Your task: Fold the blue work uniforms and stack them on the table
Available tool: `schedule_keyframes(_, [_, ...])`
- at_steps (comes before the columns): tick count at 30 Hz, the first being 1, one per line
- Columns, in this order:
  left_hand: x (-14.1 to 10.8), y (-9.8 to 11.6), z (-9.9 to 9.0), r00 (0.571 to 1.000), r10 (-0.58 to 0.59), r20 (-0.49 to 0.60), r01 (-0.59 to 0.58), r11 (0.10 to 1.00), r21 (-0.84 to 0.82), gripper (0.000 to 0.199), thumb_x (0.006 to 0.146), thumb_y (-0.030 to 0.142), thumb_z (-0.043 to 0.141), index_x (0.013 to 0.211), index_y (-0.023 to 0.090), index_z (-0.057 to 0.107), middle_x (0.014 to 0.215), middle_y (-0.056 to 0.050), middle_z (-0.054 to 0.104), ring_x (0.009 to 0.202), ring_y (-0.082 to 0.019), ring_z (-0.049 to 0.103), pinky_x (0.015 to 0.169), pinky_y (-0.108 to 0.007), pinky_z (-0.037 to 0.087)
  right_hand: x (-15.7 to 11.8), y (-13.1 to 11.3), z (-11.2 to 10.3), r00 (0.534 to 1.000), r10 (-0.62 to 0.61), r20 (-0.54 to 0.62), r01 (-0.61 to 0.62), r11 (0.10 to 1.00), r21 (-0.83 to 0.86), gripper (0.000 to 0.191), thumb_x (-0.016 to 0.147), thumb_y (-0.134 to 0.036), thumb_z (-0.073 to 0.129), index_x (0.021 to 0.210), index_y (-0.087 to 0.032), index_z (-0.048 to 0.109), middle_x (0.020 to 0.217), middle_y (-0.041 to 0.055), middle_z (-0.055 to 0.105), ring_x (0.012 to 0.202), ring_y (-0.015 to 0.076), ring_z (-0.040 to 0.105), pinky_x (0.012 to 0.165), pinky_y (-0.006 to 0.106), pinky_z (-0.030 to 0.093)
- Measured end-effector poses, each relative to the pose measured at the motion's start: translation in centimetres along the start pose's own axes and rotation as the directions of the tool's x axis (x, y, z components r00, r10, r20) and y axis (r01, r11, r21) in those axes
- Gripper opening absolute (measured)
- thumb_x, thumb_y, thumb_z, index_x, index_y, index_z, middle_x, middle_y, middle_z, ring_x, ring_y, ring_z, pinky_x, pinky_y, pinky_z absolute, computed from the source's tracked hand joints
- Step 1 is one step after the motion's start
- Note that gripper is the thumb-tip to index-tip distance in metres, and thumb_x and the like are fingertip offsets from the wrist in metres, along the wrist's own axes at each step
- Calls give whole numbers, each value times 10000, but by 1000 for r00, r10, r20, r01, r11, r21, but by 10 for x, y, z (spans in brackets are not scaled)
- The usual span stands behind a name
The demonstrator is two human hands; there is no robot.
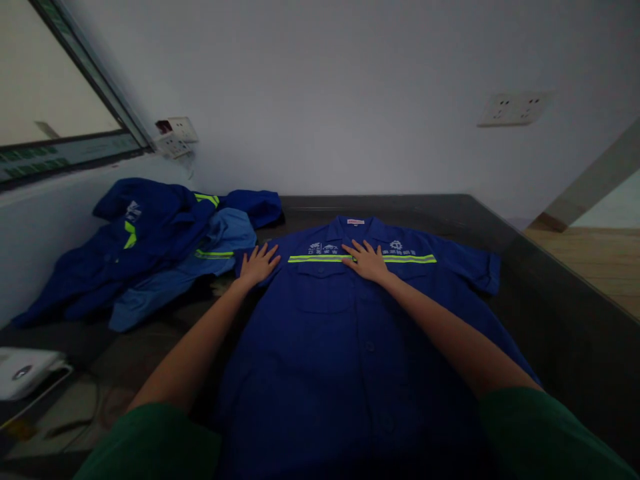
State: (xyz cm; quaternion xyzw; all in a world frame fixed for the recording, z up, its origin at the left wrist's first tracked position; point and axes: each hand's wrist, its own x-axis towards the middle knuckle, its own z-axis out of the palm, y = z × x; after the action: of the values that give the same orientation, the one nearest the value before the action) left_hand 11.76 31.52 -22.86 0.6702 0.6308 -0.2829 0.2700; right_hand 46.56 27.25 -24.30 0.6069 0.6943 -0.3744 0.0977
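A dark blue short-sleeved work shirt [325,340] lies spread out, front side up, with its collar toward the wall. Across its chest runs a yellow-green reflective stripe [410,259], with white printing above it. My left hand [259,265] rests with fingers spread on the sleeve at the left. On the middle of the chest, over the stripe and front placket, my right hand [367,261] lies flat with its fingers apart. Neither hand grips the cloth. The lower end of the shirt fades into shadow.
Crumpled dark blue work clothes [160,213] and a lighter blue garment [175,287] are piled at the left on the dark tabletop [540,300]. A white device [30,373] with a cable sits at the lower left. Wall sockets [515,109] are on the wall behind.
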Motion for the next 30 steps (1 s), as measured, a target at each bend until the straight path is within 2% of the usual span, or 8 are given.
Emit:
schedule_keyframes(6, [36,-3,-4,995,94,-45,-94,996,-2,563,966,539,212,1496,357,269,1590,-35,219,1457,-297,189,1132,-600,151,27,11,-1,1000,14,-8,-14,1000,-8,617,928,-664,275,1478,-389,315,1572,21,268,1432,358,204,1093,682,156])
schedule_keyframes(9, [44,2,-6,995,88,-55,-88,996,5,553,976,502,229,1494,318,293,1581,-62,243,1449,-303,212,1130,-597,159,36,10,-2,999,52,-2,-53,998,-19,610,931,-656,286,1479,-388,308,1575,27,261,1437,342,200,1099,669,150])
schedule_keyframes(14, [26,11,-11,996,65,-67,-70,995,-70,574,963,488,314,1476,233,353,1562,-128,273,1440,-354,215,1117,-616,181,33,2,-6,994,114,1,-114,993,-30,583,956,-601,299,1483,-353,317,1575,52,258,1441,333,193,1102,655,159])
schedule_keyframes(17, [0,3,-21,968,221,-117,-242,945,-222,556,956,452,321,1416,164,442,1496,-132,403,1396,-290,338,1139,-512,253,20,-9,-14,992,106,-66,-107,994,-11,544,974,-517,343,1460,-277,388,1560,89,289,1433,345,213,1088,641,224])
schedule_keyframes(19, [-20,-8,-25,923,357,-143,-384,869,-312,572,928,450,370,1394,132,458,1450,-123,470,1341,-249,426,1137,-425,301,5,-21,-20,992,32,-122,-28,999,31,513,974,-437,397,1438,-219,429,1542,114,324,1426,325,247,1098,587,272])
schedule_keyframes(22, [-47,-22,-24,873,467,-139,-485,802,-349,644,849,440,501,1407,125,432,1446,-123,473,1315,-262,453,1130,-422,321,-33,-41,-28,977,-161,-138,175,980,99,440,947,-317,474,1362,-177,524,1500,130,395,1394,269,337,1127,476,305])
schedule_keyframes(26, [-69,-24,-18,894,404,-193,-444,853,-275,507,869,258,432,1349,107,490,1380,-134,530,1270,-249,490,1110,-440,350,-104,-51,-37,927,-374,-23,373,913,167,385,913,-273,532,1283,-189,599,1452,128,462,1343,258,427,1121,450,344])
schedule_keyframes(30, [-113,-3,-34,883,349,-313,-417,889,-188,479,872,116,352,1321,119,516,1361,-138,532,1280,-250,466,1106,-491,341,-184,-26,-55,943,-326,-64,332,928,168,406,884,-225,554,1288,-203,589,1428,119,491,1335,274,437,1104,487,372])
